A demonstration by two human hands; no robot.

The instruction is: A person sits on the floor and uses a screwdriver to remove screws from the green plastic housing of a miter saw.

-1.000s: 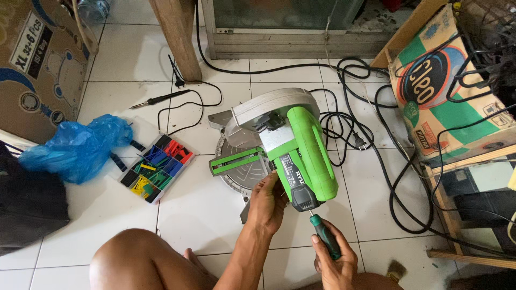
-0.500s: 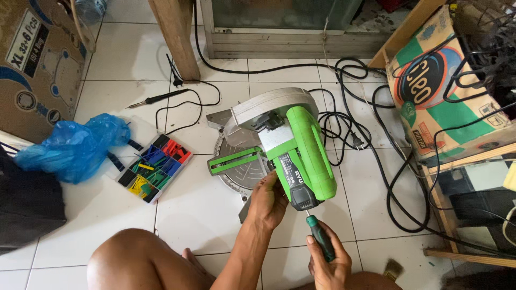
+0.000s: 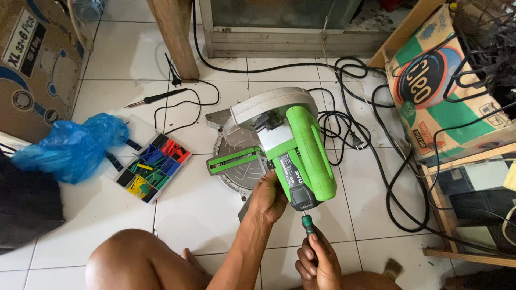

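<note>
Bare tiles left of the saw (image 3: 285, 147), black cables (image 3: 376, 156) crowding its right, parts box (image 3: 153, 166) farther left

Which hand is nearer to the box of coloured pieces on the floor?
The left. The left hand grips the green saw at its near end, to the right of the box. The right hand holds the screwdriver farther right, nearer the person.

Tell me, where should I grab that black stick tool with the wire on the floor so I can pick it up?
Probably by the thick black handle of the soldering iron, at the end where its cord comes out. It lies flat on the tile with bare floor around it, so come from above, fingers either side. The thin metal tip points towards the cardboard box; keep off that end.
</note>
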